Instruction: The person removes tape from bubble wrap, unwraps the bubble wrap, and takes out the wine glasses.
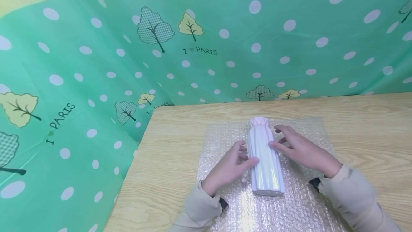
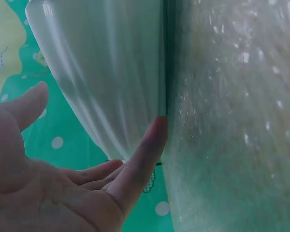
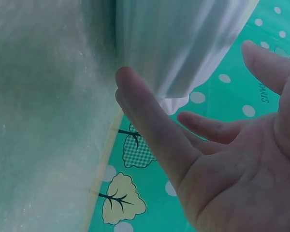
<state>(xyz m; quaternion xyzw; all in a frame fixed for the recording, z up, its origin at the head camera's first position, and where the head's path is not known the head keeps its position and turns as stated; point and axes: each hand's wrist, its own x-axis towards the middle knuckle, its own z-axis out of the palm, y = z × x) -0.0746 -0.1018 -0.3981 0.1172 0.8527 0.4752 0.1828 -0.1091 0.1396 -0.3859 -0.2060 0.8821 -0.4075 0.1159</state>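
A glossy white fluted vase (image 1: pixel 265 169) lies on its side on a sheet of clear bubble wrap (image 1: pixel 216 142), its narrow pleated neck towards the far edge of the table. At its left side is my left hand (image 1: pixel 226 169), thumb over the vase's edge and fingers loosely extended. My right hand (image 1: pixel 304 149) is on the opposite side, its thumb by the vase's upper edge. Both wrist views show spread fingers beside the vase (image 2: pixel 106 63), one fingertip low near the wrap (image 3: pixel 43 121). Whether the fingertips touch the vase is hard to tell.
The bubble wrap covers part of a light wood-grain table (image 1: pixel 154 174). A green dotted cloth (image 1: pixel 225 63) printed with trees hangs behind the table and along its left side.
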